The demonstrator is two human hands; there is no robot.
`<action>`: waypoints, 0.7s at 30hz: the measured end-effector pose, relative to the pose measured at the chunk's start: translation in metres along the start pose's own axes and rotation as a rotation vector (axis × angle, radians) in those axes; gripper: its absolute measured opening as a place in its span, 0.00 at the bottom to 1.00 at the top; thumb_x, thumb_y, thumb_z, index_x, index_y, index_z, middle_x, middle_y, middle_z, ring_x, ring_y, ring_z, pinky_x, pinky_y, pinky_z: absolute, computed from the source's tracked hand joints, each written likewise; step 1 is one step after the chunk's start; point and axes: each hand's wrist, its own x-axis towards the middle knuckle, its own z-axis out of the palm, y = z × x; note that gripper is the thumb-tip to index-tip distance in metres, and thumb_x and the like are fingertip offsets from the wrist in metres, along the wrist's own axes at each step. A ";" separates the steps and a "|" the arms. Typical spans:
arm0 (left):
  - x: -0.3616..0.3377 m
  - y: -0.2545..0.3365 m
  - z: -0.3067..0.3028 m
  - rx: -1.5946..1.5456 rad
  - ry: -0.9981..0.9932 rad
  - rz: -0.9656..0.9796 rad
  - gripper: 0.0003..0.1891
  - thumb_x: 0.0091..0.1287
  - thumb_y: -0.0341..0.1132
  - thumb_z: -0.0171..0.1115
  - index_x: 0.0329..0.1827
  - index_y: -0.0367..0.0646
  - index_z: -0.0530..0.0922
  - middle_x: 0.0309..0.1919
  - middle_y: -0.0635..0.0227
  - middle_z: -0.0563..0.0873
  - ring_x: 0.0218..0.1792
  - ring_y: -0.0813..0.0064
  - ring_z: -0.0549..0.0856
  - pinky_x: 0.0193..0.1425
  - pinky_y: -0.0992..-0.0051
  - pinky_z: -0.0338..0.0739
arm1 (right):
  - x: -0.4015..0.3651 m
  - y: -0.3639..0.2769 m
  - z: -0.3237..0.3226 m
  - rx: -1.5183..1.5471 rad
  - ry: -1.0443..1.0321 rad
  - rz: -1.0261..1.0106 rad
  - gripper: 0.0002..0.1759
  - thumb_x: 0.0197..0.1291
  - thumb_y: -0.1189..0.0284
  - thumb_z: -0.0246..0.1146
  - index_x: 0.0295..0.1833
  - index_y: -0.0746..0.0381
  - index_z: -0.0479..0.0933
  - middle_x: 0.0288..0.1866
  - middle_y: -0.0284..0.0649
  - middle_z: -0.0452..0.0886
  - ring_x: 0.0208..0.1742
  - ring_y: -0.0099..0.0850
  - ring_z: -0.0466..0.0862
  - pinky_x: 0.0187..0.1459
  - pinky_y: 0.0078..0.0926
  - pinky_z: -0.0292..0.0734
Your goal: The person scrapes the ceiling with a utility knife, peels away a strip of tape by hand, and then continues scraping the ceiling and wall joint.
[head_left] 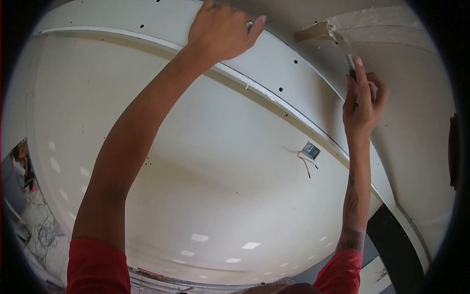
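Observation:
Overhead, my right hand (364, 100) pinches a knife-like tool (349, 61) with a narrow, greyish blade, slightly blurred. The blade points up at a ragged, torn edge (334, 33) in the ceiling, where pale board material is broken and a brownish gap shows. My left hand (223, 30) is closed against the white plasterboard drop panel (164, 17), fingers curled and thumb stretched to the right. A small pale bit shows beside that thumb; what the fingers hold is hidden.
Dark screw heads dot the panel, and its lower lip (293, 110) runs diagonally across. Below, a metal wall box (311, 150) has loose red and dark wires in the glossy white wall (220, 171). At far left, a person (20, 169) and tangled cable (45, 234) are visible.

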 end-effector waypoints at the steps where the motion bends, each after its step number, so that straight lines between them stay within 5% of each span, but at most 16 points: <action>1: 0.000 0.001 -0.005 -0.062 -0.073 0.009 0.27 0.80 0.47 0.50 0.40 0.31 0.90 0.36 0.46 0.91 0.44 0.52 0.90 0.65 0.54 0.76 | 0.003 0.000 0.002 -0.009 0.055 -0.031 0.30 0.60 0.79 0.73 0.67 0.43 0.83 0.51 0.38 0.76 0.39 0.23 0.83 0.38 0.28 0.91; 9: 0.001 -0.005 0.010 -0.098 0.045 0.046 0.27 0.81 0.47 0.50 0.42 0.30 0.89 0.38 0.47 0.91 0.45 0.52 0.90 0.68 0.50 0.74 | 0.001 -0.003 0.007 -0.107 0.073 0.036 0.32 0.60 0.77 0.73 0.67 0.35 0.82 0.49 0.37 0.80 0.40 0.26 0.86 0.39 0.31 0.92; 12: 0.001 -0.004 0.006 -0.110 0.038 0.038 0.27 0.80 0.47 0.51 0.39 0.31 0.89 0.36 0.47 0.91 0.43 0.53 0.90 0.68 0.51 0.74 | -0.021 0.007 0.004 -0.233 -0.323 0.006 0.32 0.59 0.77 0.74 0.66 0.32 0.83 0.52 0.36 0.81 0.38 0.27 0.87 0.35 0.32 0.89; 15: 0.006 -0.002 -0.009 -0.094 -0.062 0.011 0.28 0.80 0.47 0.51 0.35 0.31 0.89 0.33 0.47 0.90 0.41 0.53 0.90 0.68 0.50 0.73 | -0.026 0.007 0.003 0.002 -0.082 0.112 0.31 0.59 0.77 0.74 0.65 0.34 0.83 0.50 0.36 0.81 0.40 0.27 0.87 0.36 0.32 0.89; 16: 0.005 0.001 -0.011 -0.078 -0.162 -0.010 0.28 0.80 0.47 0.51 0.34 0.31 0.89 0.32 0.47 0.90 0.40 0.53 0.90 0.68 0.50 0.73 | -0.017 0.011 0.003 0.016 0.016 0.003 0.31 0.60 0.78 0.74 0.65 0.36 0.84 0.49 0.36 0.80 0.43 0.26 0.86 0.39 0.32 0.90; 21: 0.002 -0.003 0.000 -0.071 -0.052 0.023 0.28 0.80 0.47 0.51 0.35 0.31 0.89 0.31 0.47 0.90 0.40 0.52 0.90 0.67 0.50 0.74 | 0.005 0.010 0.004 -0.070 0.049 -0.007 0.31 0.60 0.78 0.73 0.66 0.37 0.83 0.49 0.35 0.79 0.45 0.26 0.86 0.46 0.31 0.92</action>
